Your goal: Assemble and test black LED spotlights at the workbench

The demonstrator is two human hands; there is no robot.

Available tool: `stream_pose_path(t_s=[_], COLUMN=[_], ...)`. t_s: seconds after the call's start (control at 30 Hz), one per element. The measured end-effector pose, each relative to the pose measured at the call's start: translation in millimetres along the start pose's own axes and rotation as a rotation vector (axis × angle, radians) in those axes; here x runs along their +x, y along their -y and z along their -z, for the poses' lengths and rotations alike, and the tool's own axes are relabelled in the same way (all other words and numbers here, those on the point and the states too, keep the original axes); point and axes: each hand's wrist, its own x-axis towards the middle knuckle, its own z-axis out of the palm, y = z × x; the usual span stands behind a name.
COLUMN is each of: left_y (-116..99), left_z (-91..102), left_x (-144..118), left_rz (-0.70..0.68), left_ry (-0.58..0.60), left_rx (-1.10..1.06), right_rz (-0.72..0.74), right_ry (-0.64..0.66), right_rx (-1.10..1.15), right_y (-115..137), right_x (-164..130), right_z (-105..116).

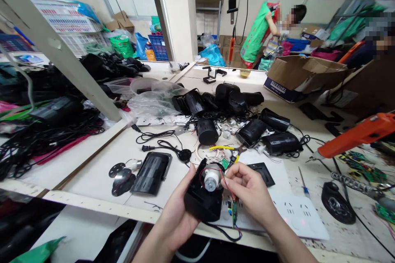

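The left hand [179, 209] wraps around a black housing [202, 201], held just above the surface [92, 172]. Its open end with the small motor [211, 180] faces up. The right hand [247, 187], just beside it, pinches thin wires [226, 185]

I'm in a small electronics repair or teardown workshop. My tabletop [92, 172] is littered with black plastic housings [234, 102], loose power cords [160, 141], green circuit boards [364, 168] and a small screwdriver [304, 183]. An orange electric screwdriver [361, 133] lies at my right; another tool hangs from the shelf above [232, 0]. Cardboard boxes [304, 76], stacked crates [70, 20] and stuffed bags [123, 45] fill the back. Other people work behind.
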Motion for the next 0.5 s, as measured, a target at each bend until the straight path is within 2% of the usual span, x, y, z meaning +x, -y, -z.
stream_pose_path(t_s=[0.5], left_y=[3.1], left_z=[-5.8], left_x=[1.0], left_rz=[0.009], left_ry=[-0.042], left_rx=[0.055], right_rz=[0.058], right_ry=[0.036], right_rx=[-0.166], right_y=[-4.6], right_x=[-3.6], right_z=[6.3])
